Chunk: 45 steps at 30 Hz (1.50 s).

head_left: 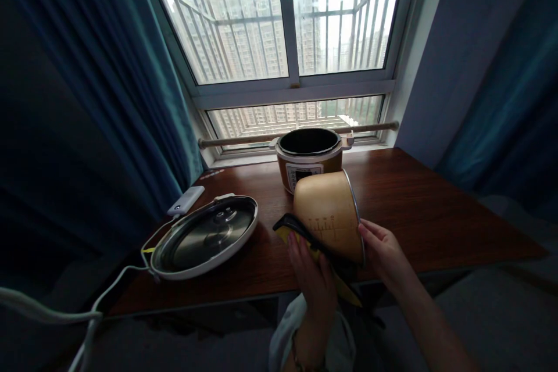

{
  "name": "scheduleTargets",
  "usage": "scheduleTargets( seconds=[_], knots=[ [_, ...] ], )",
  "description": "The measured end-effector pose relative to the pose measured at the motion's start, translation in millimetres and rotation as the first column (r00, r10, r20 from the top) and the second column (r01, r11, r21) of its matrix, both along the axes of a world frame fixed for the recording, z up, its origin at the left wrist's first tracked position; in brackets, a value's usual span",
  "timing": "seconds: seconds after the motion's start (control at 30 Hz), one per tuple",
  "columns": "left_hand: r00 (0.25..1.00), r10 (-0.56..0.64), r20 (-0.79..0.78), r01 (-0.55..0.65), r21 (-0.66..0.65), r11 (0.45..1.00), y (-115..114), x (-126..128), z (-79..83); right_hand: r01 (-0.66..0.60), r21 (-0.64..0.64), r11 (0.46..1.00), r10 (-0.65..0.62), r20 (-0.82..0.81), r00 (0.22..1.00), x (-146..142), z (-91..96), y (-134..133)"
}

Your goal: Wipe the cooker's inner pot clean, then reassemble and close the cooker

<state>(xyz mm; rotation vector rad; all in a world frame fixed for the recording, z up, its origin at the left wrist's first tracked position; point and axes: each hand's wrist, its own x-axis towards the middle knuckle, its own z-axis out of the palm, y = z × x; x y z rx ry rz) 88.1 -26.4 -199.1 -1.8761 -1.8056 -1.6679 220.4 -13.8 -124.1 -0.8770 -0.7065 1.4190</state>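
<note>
A gold-coloured inner pot with measuring marks is tipped on its side, its rim turned to the right. My right hand grips the rim, thumb on the outside. Against the lower left of the pot's wall, my left hand presses a black and yellow cloth, fingers closed on it. Behind the pot stands the rice cooker body, open at the top, its control panel partly covered by the pot. The pot's inside is out of sight.
A large round lid with a pale rim lies on the left of the brown wooden table. Near it are a white power bank and white cables. A barred window and blue curtains stand behind.
</note>
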Motion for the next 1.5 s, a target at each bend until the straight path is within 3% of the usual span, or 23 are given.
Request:
scheduleTargets(
  seconds=[0.13, 0.23, 0.37, 0.47, 0.63, 0.77, 0.93, 1.07, 1.2, 1.33, 1.5],
  knots=[
    [0.989, 0.015, -0.148, -0.009, 0.042, 0.999, -2.5, 3.7, -1.5, 0.07, 0.058, 0.996, -0.077, 0.14, 0.987, 1.5, -23.5, -8.6],
    [0.94, -0.01, -0.342, 0.029, 0.051, 0.998, -6.9, 10.6, -2.5, 0.142, 0.106, 0.984, -0.163, 0.222, 0.961, -2.8, -29.8, -8.8],
    [0.861, -0.035, -0.508, 0.109, 0.116, 0.987, -13.2, 19.1, -2.2, 0.232, 0.135, 0.963, -0.26, 0.265, 0.929, -12.2, -18.4, -9.5],
    [0.838, -0.04, -0.544, 0.138, 0.14, 0.981, -16.3, 21.4, -0.2, 0.219, 0.094, 0.971, -0.235, 0.224, 0.946, -16.2, -4.0, -12.4],
    [0.855, -0.032, -0.518, 0.151, 0.188, 0.97, -16.9, 20.8, 3.4, 0.154, 0.021, 0.988, -0.155, 0.144, 0.977, -14.1, 9.7, -12.3],
    [0.89, -0.012, -0.456, 0.085, 0.141, 0.986, -13.0, 15.8, 1.4, 0.136, 0.021, 0.991, -0.137, 0.09, 0.987, -12.3, 15.5, -4.7],
    [0.981, 0.015, -0.191, -0.003, 0.062, 0.998, -5.5, 6.8, -1.7, 0.059, -0.009, 0.998, -0.06, -0.031, 0.998, -10.6, 26.3, 6.8],
    [1.0, 0.001, 0.016, -0.001, -0.018, 1.0, -1.9, 4.4, -1.8, 0.046, -0.009, 0.999, -0.047, -0.03, 0.998, -8.7, 30.6, 13.9],
    [0.999, -0.008, 0.043, 0.009, -0.031, 0.999, -2.1, 4.3, -3.0, 0.011, -0.001, 1.0, -0.011, -0.037, 0.999, -6.0, 22.9, 14.0],
    [0.999, -0.03, 0.04, 0.032, -0.036, 0.999, -3.1, 3.6, -3.9, 0.056, -0.003, 0.998, -0.056, 0.032, 0.998, -1.7, 5.9, 4.6],
    [0.999, -0.015, -0.046, 0.016, 0.024, 1.0, -4.1, 4.7, -2.5, 0.041, 0.034, 0.999, -0.043, 0.065, 0.997, -2.9, -6.1, -7.5]
  ],
)
